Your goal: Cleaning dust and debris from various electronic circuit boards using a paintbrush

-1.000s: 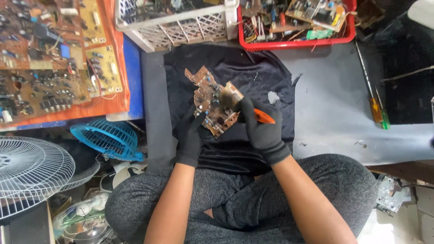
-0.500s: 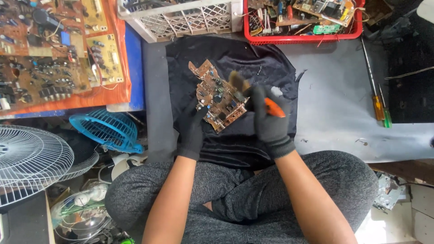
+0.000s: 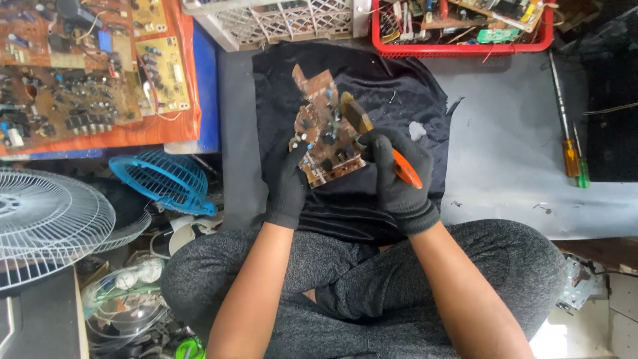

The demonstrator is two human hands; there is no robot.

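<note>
Both my hands wear black gloves. My left hand (image 3: 287, 183) grips the lower left edge of a brown circuit board (image 3: 323, 130) with small components, held tilted above a black cloth (image 3: 399, 86). My right hand (image 3: 397, 178) is closed around an orange-handled brush (image 3: 407, 170); its bristle head (image 3: 355, 113) lies against the board's right side. I sit cross-legged in grey trousers.
A red tray (image 3: 465, 41) of electronic parts and a white basket (image 3: 279, 23) stand at the back. Circuit boards (image 3: 80, 73) lie on an orange sheet at left. Blue fan grille (image 3: 163, 179) and white fan guard (image 3: 50, 226) lie left. Screwdrivers (image 3: 571, 146) lie right.
The view has shifted, so the board and both hands sit a little higher and further right in the frame. The brush stays against the board's right side.
</note>
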